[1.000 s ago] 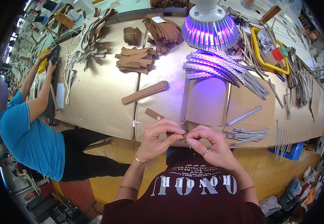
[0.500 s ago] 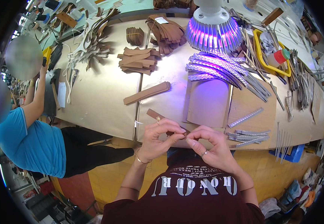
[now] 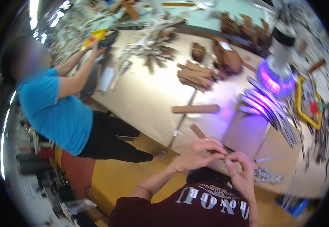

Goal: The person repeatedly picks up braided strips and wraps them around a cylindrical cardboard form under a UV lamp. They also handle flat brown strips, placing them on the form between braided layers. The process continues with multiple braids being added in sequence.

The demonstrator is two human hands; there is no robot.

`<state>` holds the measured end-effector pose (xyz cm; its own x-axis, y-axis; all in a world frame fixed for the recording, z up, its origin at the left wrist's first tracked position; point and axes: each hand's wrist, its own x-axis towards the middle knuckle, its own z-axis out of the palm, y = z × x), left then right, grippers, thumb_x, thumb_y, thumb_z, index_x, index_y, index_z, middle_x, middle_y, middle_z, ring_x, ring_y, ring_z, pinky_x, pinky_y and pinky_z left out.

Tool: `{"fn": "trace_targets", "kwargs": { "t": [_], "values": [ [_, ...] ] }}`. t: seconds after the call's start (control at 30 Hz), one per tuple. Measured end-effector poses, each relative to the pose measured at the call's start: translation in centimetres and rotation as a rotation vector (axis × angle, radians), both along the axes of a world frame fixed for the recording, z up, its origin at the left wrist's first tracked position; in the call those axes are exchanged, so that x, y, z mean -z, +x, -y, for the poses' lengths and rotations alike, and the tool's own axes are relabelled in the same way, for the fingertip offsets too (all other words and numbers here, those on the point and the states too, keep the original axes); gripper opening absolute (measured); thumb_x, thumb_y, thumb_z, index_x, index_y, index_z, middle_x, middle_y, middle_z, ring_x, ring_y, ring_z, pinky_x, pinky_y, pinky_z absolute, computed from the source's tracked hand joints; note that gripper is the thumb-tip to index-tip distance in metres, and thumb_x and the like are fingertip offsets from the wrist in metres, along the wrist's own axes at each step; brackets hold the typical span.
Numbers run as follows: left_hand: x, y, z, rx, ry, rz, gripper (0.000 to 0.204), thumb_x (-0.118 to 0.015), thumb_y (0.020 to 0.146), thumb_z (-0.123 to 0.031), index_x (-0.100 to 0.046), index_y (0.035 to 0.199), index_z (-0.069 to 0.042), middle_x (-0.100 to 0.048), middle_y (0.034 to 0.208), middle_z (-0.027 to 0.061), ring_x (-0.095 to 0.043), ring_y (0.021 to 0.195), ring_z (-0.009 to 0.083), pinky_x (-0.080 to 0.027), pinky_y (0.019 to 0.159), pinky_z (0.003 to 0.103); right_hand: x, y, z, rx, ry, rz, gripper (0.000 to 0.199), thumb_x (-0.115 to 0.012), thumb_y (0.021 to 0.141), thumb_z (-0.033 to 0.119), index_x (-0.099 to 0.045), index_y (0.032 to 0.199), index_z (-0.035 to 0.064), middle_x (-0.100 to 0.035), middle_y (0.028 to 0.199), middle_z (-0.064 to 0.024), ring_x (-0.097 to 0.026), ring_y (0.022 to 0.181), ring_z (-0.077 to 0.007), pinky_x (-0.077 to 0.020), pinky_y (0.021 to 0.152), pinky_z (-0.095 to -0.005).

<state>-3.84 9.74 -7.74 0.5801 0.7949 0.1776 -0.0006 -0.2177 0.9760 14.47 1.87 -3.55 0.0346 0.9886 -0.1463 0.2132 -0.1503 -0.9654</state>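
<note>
A brown leather-like strip (image 3: 197,131) sticks out beyond my left hand (image 3: 198,156), whose thumb and fingers are pinched around it. The pinched fingers of my right hand (image 3: 243,171) meet the left fingertips at the strip's near end. That end is small, blurred and mostly covered by my fingers. Both hands are held over the table's near edge. Beyond them lies a flat stack of brown strips (image 3: 195,109). Short braided silver strips (image 3: 268,175) lie to the right of my right hand.
A lamp (image 3: 276,77) glowing purple stands over long braided silver strips (image 3: 261,106). Brown strip piles (image 3: 196,75) and pale strips (image 3: 153,45) lie farther back. A yellow basket (image 3: 300,100) is at the right. A person in a blue shirt (image 3: 54,106) stands at the left, handling something yellow.
The view has swung left, so table and hands appear farther right and lower, with some blur. My hands keep their pinch on the strip. More of the person in blue is visible.
</note>
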Motion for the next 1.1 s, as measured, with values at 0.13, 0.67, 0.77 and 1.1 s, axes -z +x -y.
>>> {"fn": "trace_targets", "kwargs": {
  "t": [0.13, 0.67, 0.77, 1.1],
  "values": [
    [-0.1, 0.1, 0.1, -0.017, -0.002, 0.039, 0.012, -0.075, 0.083, -0.003, -0.072, 0.094, -0.002, -0.071, 0.094, 0.0087, -0.068, 0.085, 0.0187, -0.054, 0.076, 0.03, 0.6, -0.3, 0.1, 0.054, -0.064, -0.043, 0.006, -0.062, 0.089, 0.002, -0.063, 0.089, -0.0039, -0.064, 0.086, -0.0094, -0.059, 0.081, -0.0161, -0.0468, 0.077, -0.0289],
    [1.0, 0.1, 2.3, -0.197, -0.306, 0.231, 0.012, -0.062, 0.096, -0.007, -0.067, 0.103, 0.001, -0.072, 0.1, 0.0088, -0.066, 0.093, 0.0142, -0.052, 0.087, 0.029, 1.0, -0.8, -0.6, -0.009, 0.086, -0.043, 0.003, -0.056, 0.091, 0.001, -0.056, 0.088, -0.0012, -0.058, 0.09, -0.0085, -0.058, 0.081, -0.0167, -0.0456, 0.076, -0.0293],
    [1.6, -1.3, 1.1, -0.403, -0.407, 0.317, 0.014, -0.058, 0.099, -0.011, -0.065, 0.103, -0.001, -0.069, 0.089, 0.0045, -0.064, 0.082, 0.0102, -0.052, 0.078, 0.026, 0.7, 0.2, -0.1, 0.096, -0.039, -0.35, 0.01, -0.055, 0.09, 0.008, -0.055, 0.086, -0.0006, -0.056, 0.093, -0.0076, -0.056, 0.082, -0.0171, -0.0459, 0.077, -0.0302],
    [3.0, -8.3, -1.0, -1.101, -0.112, 0.294, 0.016, -0.06, 0.098, -0.016, -0.066, 0.099, -0.001, -0.068, 0.083, 0.002, -0.063, 0.075, 0.0082, -0.046, 0.066, 0.022, -0.4, 5.2, 0.2, 0.421, 0.029, -1.275, 0.033, -0.056, 0.088, 0.026, -0.062, 0.107, -0.0002, -0.058, 0.123, -0.0162, -0.049, 0.112, -0.0438, -0.0385, 0.097, -0.0467]
  ]
}}
